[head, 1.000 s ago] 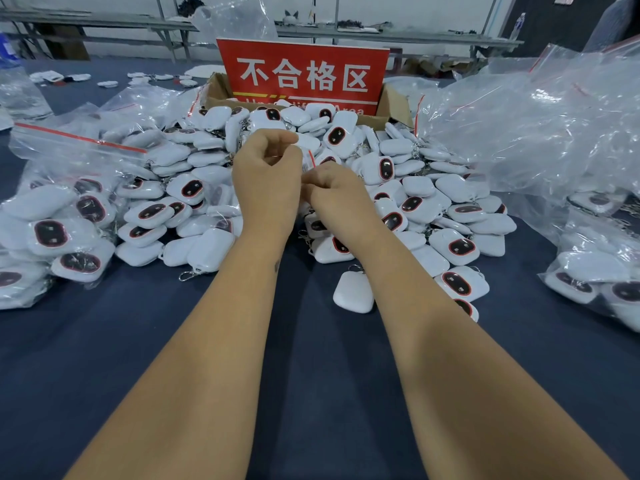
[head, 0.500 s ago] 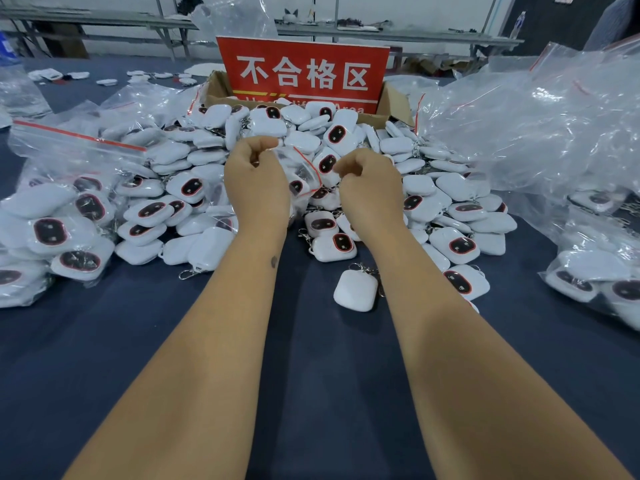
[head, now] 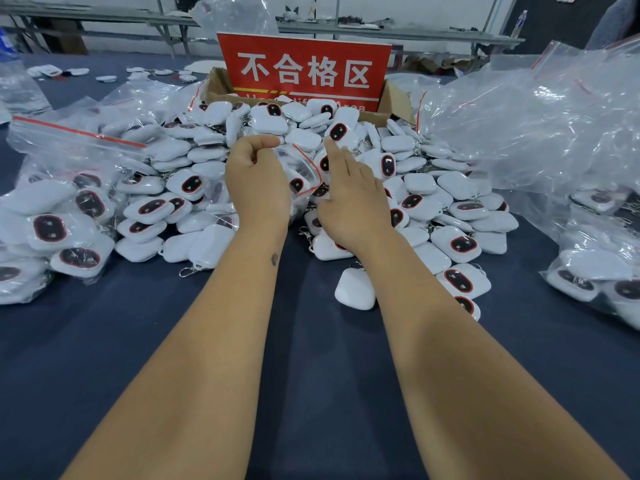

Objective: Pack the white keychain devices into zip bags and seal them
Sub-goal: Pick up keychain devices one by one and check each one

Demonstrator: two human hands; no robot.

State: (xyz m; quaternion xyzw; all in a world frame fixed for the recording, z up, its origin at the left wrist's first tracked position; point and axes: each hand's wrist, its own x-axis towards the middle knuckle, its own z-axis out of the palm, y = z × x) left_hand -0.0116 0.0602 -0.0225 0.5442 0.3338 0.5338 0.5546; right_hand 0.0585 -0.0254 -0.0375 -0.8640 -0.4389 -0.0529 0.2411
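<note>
A big heap of white keychain devices [head: 408, 188] with black, red-ringed ovals covers the middle of the dark blue table. My left hand [head: 258, 181] grips a small clear zip bag [head: 301, 168] with a red strip, held above the heap with a device inside it. My right hand [head: 349, 199] is beside the bag with its fingers extended, the index finger pointing up toward the devices. Whether it touches the bag I cannot tell. One white device [head: 356, 289] lies apart, near my right forearm.
A red sign [head: 304, 71] stands in a cardboard box [head: 216, 86] behind the heap. Filled zip bags [head: 59, 216] lie at the left, more filled bags [head: 595, 275] at the right. A mound of empty clear bags [head: 540, 123] rises at the right.
My right hand let go of the bag and opened, its fingers now stretched out. My left hand keeps holding the bag and has shifted slightly.
</note>
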